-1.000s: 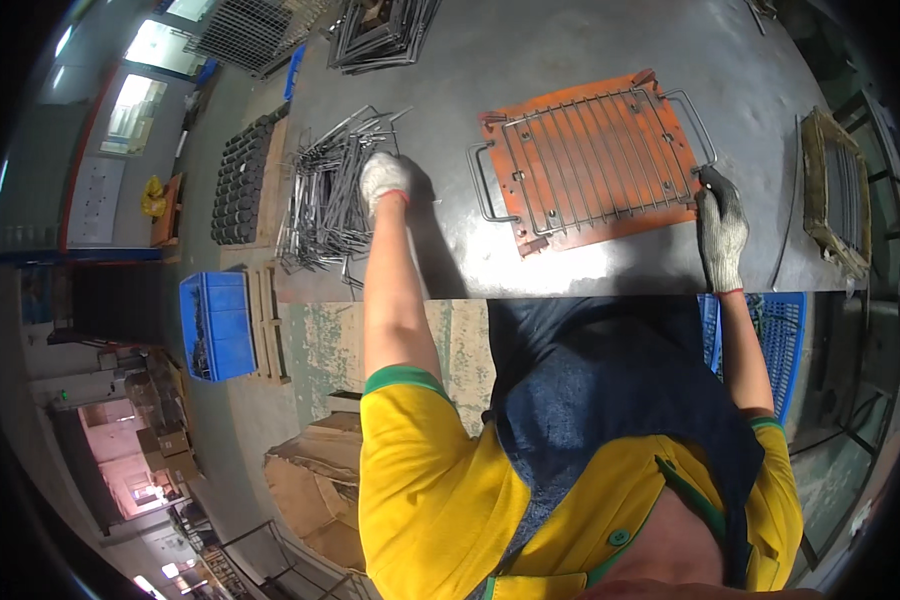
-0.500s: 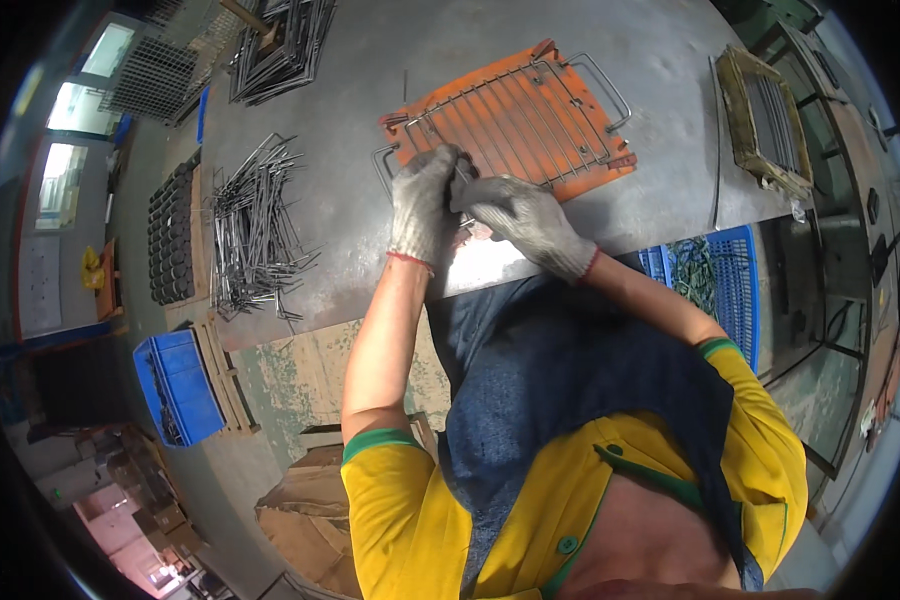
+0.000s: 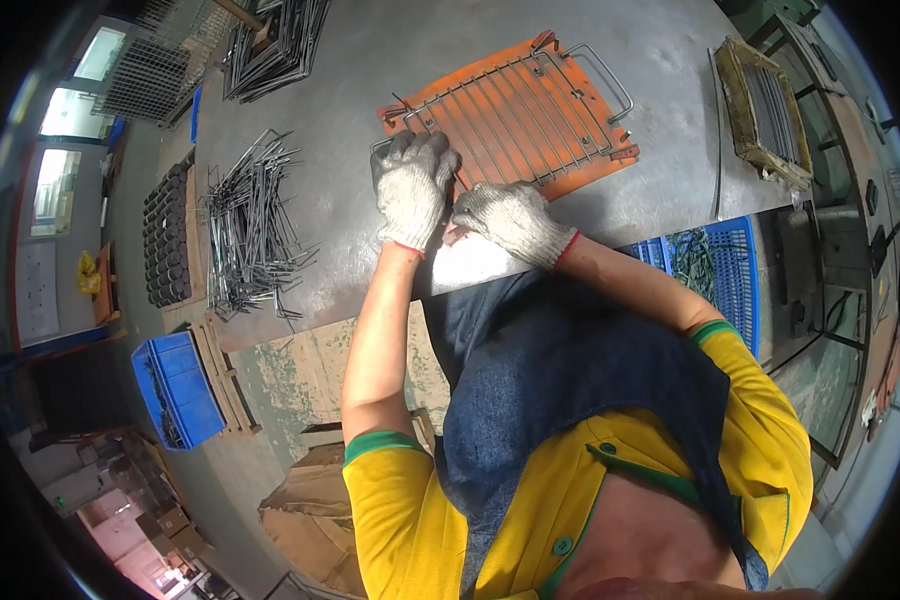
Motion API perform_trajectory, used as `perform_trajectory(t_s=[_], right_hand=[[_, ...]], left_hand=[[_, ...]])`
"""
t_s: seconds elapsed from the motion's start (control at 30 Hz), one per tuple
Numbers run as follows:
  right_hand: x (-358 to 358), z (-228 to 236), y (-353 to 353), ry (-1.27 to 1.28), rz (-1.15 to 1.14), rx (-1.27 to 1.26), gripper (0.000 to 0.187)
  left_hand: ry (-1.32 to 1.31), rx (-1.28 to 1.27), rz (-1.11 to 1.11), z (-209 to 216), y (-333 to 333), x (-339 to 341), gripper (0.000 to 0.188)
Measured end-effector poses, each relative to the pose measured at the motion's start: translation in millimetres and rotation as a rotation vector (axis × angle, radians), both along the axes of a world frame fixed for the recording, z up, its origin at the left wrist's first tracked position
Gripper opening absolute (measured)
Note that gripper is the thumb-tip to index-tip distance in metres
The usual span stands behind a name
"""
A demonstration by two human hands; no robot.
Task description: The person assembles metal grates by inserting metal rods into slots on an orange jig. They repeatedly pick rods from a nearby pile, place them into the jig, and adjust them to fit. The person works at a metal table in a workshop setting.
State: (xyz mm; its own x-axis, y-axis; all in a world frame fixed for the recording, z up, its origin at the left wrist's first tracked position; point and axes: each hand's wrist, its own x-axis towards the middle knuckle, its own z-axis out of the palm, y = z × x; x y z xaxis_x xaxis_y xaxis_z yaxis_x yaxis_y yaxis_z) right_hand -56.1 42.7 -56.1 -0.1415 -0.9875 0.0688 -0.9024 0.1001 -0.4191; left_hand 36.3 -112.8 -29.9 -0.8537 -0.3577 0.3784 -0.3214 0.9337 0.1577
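Head view shows us a wire rack point(image 3: 510, 115) lying on an orange plate point(image 3: 575, 180), its thin parallel bars set in a frame, with a U-shaped handle point(image 3: 608, 74) standing out at the right end. Our left hand point(image 3: 413, 185), gloved, lies over the rack's left end with its fingers bent — whether they close on anything, we cannot tell. Our right hand point(image 3: 515, 215), gloved too, is curled at the plate's near left part, just beside the left; what it may grip is hidden from us.

The plate sits slightly turned on the grey metal surface point(image 3: 350, 120). Left of it, well apart, we have a loose pile of bent rods point(image 3: 255, 220), with a stack of metal frames point(image 3: 275, 55) beyond. Toward the right side stands an open box point(image 3: 732, 110) — and below the near edge, a blue basket point(image 3: 738, 275) holding green pieces point(image 3: 690, 260). A blue bin point(image 3: 185, 378) is farther out to the left.
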Motion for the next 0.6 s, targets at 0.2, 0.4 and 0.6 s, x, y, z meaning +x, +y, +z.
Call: perform_trajectory(t_s=[0.2, 0.4, 0.6], right_hand=[[0.4, 12.3, -1.9, -0.032, 0.050, -0.068, 0.028], [0.8, 24.6, 3.9, -0.031, 0.072, -0.107, 0.032], [-4.9, 25.7, -4.2, -0.311, 0.034, 0.045, 0.036]], left_hand=[[0.060, -0.154, -0.032, -4.9, -2.9, -0.3, 0.027], [-0.003, -0.205, 0.000, -6.4, 0.5, 2.6, 0.033], [0.020, -0.189, 0.012, -13.5, -0.9, 4.7, 0.037]])
